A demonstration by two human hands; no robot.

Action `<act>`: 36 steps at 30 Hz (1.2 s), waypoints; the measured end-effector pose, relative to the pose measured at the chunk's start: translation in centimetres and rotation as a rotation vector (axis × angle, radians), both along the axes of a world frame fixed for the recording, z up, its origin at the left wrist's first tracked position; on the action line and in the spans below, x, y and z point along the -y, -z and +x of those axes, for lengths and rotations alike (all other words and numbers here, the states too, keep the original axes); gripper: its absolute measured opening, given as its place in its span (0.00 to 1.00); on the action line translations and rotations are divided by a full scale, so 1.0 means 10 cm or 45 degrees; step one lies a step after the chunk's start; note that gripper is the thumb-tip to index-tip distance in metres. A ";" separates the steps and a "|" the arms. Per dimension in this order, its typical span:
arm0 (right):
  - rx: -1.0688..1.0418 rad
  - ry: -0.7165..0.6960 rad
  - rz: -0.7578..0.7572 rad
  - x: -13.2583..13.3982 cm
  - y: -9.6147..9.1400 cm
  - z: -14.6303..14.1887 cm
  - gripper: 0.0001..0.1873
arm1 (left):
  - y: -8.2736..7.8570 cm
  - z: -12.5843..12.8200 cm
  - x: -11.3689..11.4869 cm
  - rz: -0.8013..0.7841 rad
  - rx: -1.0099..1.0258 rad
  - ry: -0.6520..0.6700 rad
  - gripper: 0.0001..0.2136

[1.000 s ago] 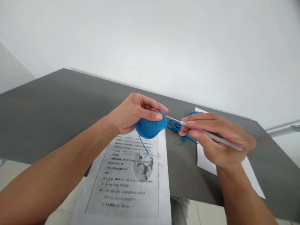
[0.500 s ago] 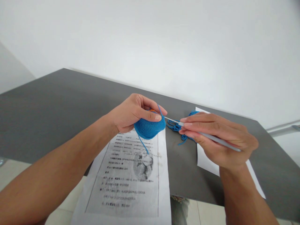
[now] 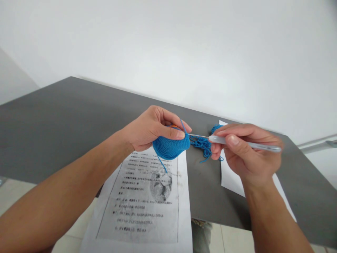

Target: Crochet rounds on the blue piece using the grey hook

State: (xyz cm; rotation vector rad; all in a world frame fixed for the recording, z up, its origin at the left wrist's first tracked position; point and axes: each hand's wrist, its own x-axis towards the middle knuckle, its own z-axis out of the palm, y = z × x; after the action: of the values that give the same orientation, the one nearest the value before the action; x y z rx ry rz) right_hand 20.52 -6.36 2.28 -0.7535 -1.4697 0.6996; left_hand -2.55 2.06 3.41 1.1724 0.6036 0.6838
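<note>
My left hand [image 3: 150,128] is closed round a blue crocheted disc [image 3: 171,147], thumb pressed on its upper edge, with a strand of blue yarn running over the fingers. My right hand [image 3: 244,151] pinches a pale crochet hook [image 3: 247,143] held level, its thin metal tip reaching left into the edge of the disc. A loose heap of blue yarn [image 3: 204,143] lies on the dark table [image 3: 65,119] between both hands. A yarn tail hangs from the disc over the printed sheet.
A printed instruction sheet [image 3: 147,200] with text and a grey picture hangs over the table's near edge below my left hand. A white paper [image 3: 231,182] lies under my right hand. A white wall rises behind the table; pale floor tiles show below.
My right hand has rolled so the hook now lies level instead of slanting down to the right. The disc and my left hand have shifted slightly right.
</note>
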 end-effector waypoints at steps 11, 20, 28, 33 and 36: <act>-0.475 -0.034 -0.282 -0.10 0.08 -0.27 0.09 | 0.08 0.15 0.07 0.030 0.348 -0.100 0.10; -0.363 0.136 -0.067 -0.13 0.20 -0.40 0.08 | 0.16 0.23 0.14 -0.097 0.359 -0.093 0.11; -0.385 0.138 -0.017 -0.15 0.24 -0.39 0.07 | 0.17 0.26 0.18 0.006 0.341 -0.180 0.07; -0.333 0.103 -0.046 -0.16 0.23 -0.35 0.08 | 0.21 0.23 0.17 0.106 0.338 -0.219 0.08; -0.280 0.099 -0.042 -0.16 0.23 -0.30 0.11 | 0.20 0.22 0.17 0.123 0.261 -0.297 0.11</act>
State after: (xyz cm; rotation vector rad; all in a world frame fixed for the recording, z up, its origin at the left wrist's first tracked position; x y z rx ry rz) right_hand 17.57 -4.81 -0.02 -0.7302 -1.2259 0.7250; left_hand -0.39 0.34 1.42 1.1134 0.5431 1.0281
